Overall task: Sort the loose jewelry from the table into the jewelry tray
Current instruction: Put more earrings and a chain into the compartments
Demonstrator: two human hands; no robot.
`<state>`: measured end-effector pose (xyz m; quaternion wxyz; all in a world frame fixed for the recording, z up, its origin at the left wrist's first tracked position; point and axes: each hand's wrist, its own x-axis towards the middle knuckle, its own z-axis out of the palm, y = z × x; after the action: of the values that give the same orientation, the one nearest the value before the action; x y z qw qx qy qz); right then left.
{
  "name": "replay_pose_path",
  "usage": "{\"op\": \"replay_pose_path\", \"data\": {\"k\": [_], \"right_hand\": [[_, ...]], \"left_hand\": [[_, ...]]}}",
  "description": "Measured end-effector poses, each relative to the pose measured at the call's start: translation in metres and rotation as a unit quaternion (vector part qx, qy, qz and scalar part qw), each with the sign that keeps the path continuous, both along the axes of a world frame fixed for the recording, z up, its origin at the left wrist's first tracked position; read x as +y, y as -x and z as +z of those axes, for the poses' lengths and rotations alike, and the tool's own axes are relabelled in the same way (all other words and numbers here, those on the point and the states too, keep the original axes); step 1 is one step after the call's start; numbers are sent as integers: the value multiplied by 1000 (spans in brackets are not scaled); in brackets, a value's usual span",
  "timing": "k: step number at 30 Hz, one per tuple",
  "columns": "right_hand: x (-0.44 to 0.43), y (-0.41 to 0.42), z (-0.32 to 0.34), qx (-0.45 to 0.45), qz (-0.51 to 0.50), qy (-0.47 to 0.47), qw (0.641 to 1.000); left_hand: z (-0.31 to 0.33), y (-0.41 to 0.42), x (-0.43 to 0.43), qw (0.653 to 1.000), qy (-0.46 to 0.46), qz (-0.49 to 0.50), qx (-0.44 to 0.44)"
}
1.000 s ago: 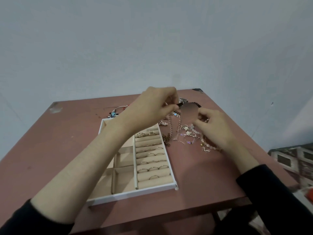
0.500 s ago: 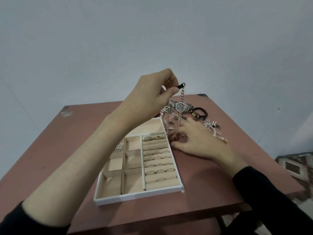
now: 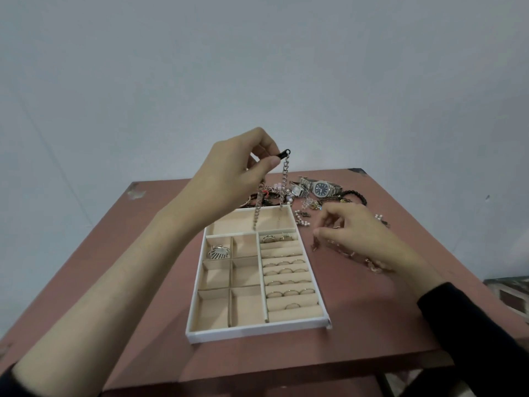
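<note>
At the far left we see the bare reddish-brown desk (image 3: 108, 267), and across it the person's left forearm rises out of a dark sleeve. The left hand (image 3: 234, 173) is lifted above the far end of the jewelry tray (image 3: 257, 334). Its thumb and forefinger pinch the small black clasp (image 3: 284, 153) of a silver chain (image 3: 284, 179). The chain hangs from that clasp in two strands, and both lower ends dangle over the tray's wide far compartment. We cannot tell whether they touch its lining.

The tray stands in the middle of the desk, white at the rim and beige inside. Its left half is split into six small square compartments, and a silver shell-shaped piece (image 3: 219, 251) lies in the far left one. Its right half holds padded rolls with rings (image 3: 286, 270) tucked into the slots.

Beyond the tray and to its right we find the loose jewelry (image 3: 307, 203) in a heap on the desk. It includes a metal watch (image 3: 320, 188) with a dark dial and a black bead bracelet (image 3: 356, 196).

Further right, the right hand (image 3: 360, 236) sits low on the desk near the tray's far corner, fingers loosely curled. It lies over a gold link chain (image 3: 351, 254) that shows on either side of it. We cannot tell whether the fingers grip that chain or merely rest on it. A dark sleeve (image 3: 472, 325) covers the right forearm.
</note>
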<state>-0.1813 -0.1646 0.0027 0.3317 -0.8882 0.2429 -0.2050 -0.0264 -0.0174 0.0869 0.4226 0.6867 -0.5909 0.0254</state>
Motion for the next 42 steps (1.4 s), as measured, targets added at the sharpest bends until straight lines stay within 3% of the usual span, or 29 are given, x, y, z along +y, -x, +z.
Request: {"op": "replay_pose_path", "data": {"k": [13, 26, 35, 42], "right_hand": [[23, -27, 56, -233, 20, -122, 965], [43, -53, 76, -228, 42, -87, 969], [47, -56, 76, -222, 54, -88, 970], [46, -63, 72, -214, 76, -80, 971]], "left_hand": [[-7, -20, 21, 998, -1, 36, 60], [-39, -21, 23, 986, -52, 35, 151], [-57, -24, 31, 984, -64, 65, 154], [-72, -26, 33, 987, -115, 73, 86]]}}
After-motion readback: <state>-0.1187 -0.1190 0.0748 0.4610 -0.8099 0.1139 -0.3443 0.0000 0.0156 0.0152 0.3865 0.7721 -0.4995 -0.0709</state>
